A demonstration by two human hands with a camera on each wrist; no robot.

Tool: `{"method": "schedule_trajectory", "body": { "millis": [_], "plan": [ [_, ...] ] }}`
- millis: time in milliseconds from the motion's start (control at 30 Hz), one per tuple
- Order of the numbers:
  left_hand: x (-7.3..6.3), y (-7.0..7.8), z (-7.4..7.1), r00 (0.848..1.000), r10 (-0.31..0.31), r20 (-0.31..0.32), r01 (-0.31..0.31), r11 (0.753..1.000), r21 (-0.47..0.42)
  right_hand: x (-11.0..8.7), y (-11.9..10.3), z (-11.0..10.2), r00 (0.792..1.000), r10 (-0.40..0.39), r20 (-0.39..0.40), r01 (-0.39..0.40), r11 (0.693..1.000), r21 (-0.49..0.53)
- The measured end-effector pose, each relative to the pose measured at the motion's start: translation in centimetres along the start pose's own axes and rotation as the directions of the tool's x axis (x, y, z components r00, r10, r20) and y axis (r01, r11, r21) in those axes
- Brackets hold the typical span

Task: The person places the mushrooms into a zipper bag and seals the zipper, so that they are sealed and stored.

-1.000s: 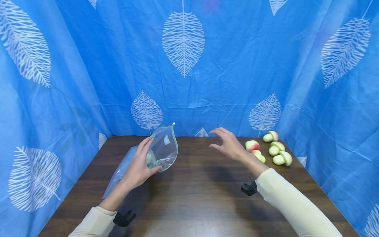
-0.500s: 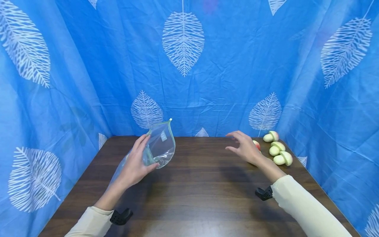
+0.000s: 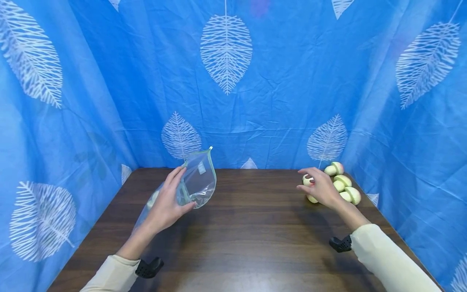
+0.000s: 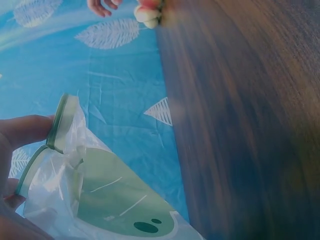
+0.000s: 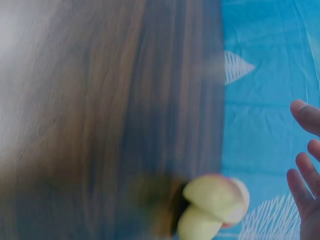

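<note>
My left hand [image 3: 166,209] holds a clear zip bag [image 3: 202,180] by its rim, thumb on the near side, fingers on the far side. The bag's mouth gapes to the right, and a pale shape shows through the plastic behind the hand. In the left wrist view, the bag has a green printed panel [image 4: 120,195]. Over at the right, my right hand [image 3: 322,190] hovers with spread, slightly bent fingers above two mushrooms [image 3: 307,179], partly covering them. In the right wrist view, mushrooms [image 5: 212,200] with pale, red-tinged caps lie below the fingers.
Several more mushrooms [image 3: 342,183] lie by the right rear edge of the dark wooden table [image 3: 240,235]. Blue curtains [image 3: 277,101] with white leaf prints hang around the table's back and sides.
My right hand has moved to the right, from mid-table to over the nearer mushrooms. The left hand and bag have shifted slightly left and up.
</note>
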State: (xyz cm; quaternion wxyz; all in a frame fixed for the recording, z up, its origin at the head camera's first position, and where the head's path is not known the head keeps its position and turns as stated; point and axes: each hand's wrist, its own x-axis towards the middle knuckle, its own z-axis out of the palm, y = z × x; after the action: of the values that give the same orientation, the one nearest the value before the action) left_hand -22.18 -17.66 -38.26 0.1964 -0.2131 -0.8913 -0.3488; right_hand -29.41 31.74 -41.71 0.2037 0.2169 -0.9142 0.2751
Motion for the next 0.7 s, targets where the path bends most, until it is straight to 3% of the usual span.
{"method": "schedule_trajectory", "body": {
  "millis": [333,700],
  "plan": [
    [0.1,0.2,0.6,1.000,0.008,-0.005,-0.008,1.000,-0.002,-2.5,3.1,-1.9,0.994,0.107,-0.026,-0.107,0.994,-0.003],
    [0.1,-0.2,1.1,1.000,0.001,0.007,-0.002,1.000,0.003,-5.1,6.2,-2.0,0.988,0.147,-0.053,-0.149,0.988,-0.032]
  ]
}}
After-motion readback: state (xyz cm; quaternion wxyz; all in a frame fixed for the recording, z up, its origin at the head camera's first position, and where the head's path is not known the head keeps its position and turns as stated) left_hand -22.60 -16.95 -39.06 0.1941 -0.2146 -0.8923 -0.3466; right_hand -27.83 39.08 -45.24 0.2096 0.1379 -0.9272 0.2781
